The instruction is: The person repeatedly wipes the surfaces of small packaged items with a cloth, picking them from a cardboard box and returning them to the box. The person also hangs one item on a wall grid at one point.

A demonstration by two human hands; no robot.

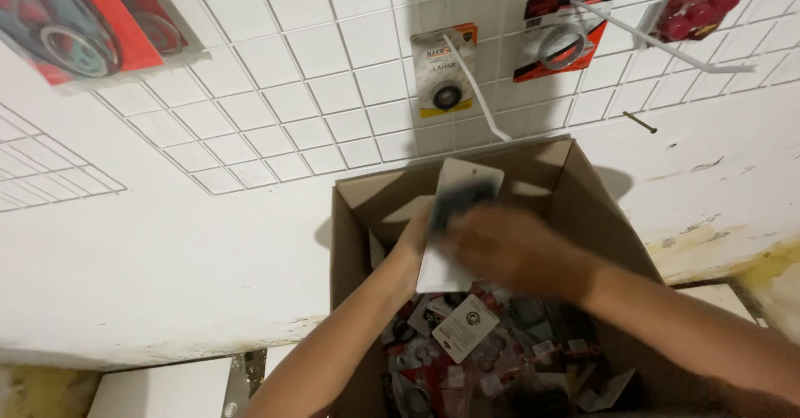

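Fingers of the left hand (414, 243) grip the lower left edge of a white carded packet (454, 218), holding it upright over the open cardboard box (583, 210). The right hand (508, 251) lies across the packet's right side, blurred by motion; whether its fingers are clenched on the card or only touching it I cannot tell. A dark, blurred shape sits on the upper part of the packet's face.

Below both hands, the box is filled with a jumble of small packets (475, 343), mostly red, black and white, one showing a round dark part on a white card. The box stands against a white wall. Above it hangs a white wire grid (275, 101) with hooks carrying a yellow-trimmed ring packet (446, 72), a red-and-black ring packet (560, 35) and a red bag (704, 1).
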